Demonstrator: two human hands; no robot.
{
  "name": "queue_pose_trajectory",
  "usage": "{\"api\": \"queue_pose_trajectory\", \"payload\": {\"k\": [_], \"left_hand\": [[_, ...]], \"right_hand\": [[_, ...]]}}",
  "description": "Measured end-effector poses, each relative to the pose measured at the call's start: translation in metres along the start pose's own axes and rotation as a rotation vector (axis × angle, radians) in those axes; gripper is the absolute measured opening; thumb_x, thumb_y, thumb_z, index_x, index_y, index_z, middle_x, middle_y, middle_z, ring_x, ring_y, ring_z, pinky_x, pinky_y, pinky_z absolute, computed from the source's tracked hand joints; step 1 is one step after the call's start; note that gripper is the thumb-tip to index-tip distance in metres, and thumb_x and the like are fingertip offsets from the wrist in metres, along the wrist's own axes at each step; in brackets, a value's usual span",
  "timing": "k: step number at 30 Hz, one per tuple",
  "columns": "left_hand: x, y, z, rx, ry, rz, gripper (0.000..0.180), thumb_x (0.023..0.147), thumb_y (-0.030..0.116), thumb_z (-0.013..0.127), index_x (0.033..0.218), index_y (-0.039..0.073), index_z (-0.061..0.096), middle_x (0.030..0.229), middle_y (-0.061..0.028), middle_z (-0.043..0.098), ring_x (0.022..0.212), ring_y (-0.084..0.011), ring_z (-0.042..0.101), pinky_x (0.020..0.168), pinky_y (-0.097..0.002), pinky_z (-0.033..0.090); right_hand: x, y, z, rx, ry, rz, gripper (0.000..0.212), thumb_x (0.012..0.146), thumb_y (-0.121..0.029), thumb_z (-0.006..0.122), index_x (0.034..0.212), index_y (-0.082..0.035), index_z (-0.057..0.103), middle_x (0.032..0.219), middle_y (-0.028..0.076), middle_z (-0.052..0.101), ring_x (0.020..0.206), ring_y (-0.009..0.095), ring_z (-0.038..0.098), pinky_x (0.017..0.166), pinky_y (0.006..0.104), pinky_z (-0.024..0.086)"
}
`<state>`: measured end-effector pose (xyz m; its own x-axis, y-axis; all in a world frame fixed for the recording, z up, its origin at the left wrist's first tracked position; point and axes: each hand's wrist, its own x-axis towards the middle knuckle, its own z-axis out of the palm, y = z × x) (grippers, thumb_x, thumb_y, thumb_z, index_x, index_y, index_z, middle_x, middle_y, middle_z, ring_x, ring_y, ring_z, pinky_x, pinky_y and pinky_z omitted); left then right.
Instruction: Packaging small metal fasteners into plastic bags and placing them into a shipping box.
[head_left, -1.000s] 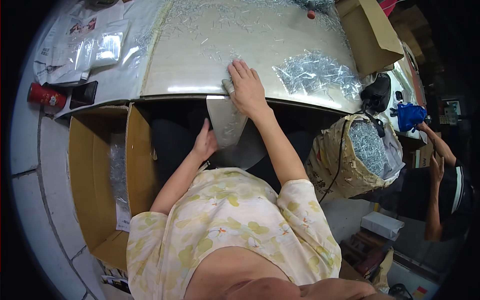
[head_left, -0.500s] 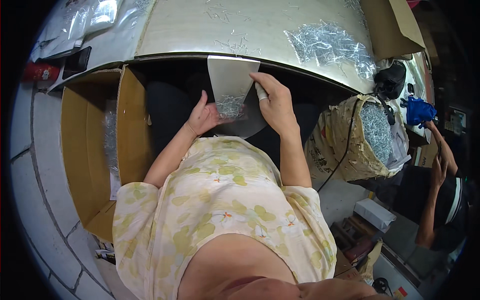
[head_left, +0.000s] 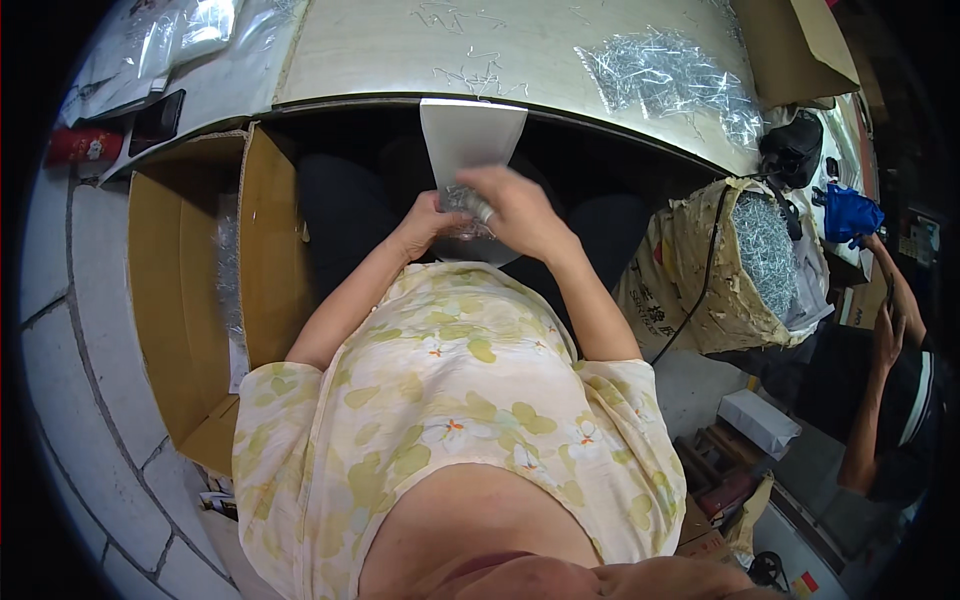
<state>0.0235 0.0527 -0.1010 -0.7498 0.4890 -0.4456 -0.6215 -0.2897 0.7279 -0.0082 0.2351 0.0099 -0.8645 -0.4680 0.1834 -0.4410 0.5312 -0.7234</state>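
A pale tapering chute (head_left: 470,135) slopes from the table's front edge toward my lap. Small bent metal wire pieces (head_left: 462,198) lie at its narrow lower end, in what looks like a clear plastic bag. My left hand (head_left: 428,225) is closed on the bag at the chute's left side, thumb on top. My right hand (head_left: 515,212) reaches over the lower end from the right. White wrapping covers one of its fingers. Motion smears its fingertips, and whether they grip anything is unclear. The hands partly hide the bag.
On the table (head_left: 370,60) lie loose wire pieces and a bigger pile (head_left: 665,75) at right. An open cardboard box (head_left: 185,300) stands left, a sack (head_left: 700,270) full of wire pieces right. Beyond it another person's arm (head_left: 880,370) shows, near a blue bag (head_left: 850,213).
My right hand has moved from the chute's upper right edge down and left over its lower end. My left hand has shifted right and up, its raised thumb now folded onto the bag.
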Motion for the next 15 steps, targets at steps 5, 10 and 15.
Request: {"api": "queue_pose_trajectory", "payload": {"k": [5,10,15], "left_hand": [[-0.001,0.003,-0.005,-0.027,-0.117,0.097,0.039,0.073,0.002,0.076,0.109,-0.001,0.061,0.095,-0.0082,0.068,0.084,-0.0181,0.068,0.075,-0.0315,0.058],[0.006,-0.004,-0.014,0.047,-0.122,0.055,0.042,0.073,0.002,0.076,0.111,0.000,0.060,0.098,-0.0091,0.067,0.088,-0.0186,0.067,0.074,-0.0324,0.058],[0.001,-0.004,-0.001,0.022,0.040,0.058,0.026,0.074,0.004,0.072,0.099,-0.002,0.065,0.089,-0.0064,0.067,0.074,-0.0151,0.066,0.064,-0.0279,0.055]], "right_hand": [[-0.001,0.003,-0.002,0.194,-0.102,0.186,0.030,0.083,0.000,0.057,0.112,-0.003,0.063,0.102,0.017,0.065,0.091,0.036,0.062,0.081,0.0393,0.051],[0.000,0.008,0.008,-0.016,-0.581,0.180,0.027,0.084,-0.008,0.059,0.110,-0.004,0.065,0.097,0.020,0.066,0.093,0.038,0.062,0.082,0.0421,0.050],[0.000,0.000,0.013,-0.008,-0.358,0.142,0.025,0.080,-0.016,0.063,0.103,-0.007,0.069,0.096,0.019,0.067,0.091,0.038,0.063,0.078,0.0450,0.050]]}}
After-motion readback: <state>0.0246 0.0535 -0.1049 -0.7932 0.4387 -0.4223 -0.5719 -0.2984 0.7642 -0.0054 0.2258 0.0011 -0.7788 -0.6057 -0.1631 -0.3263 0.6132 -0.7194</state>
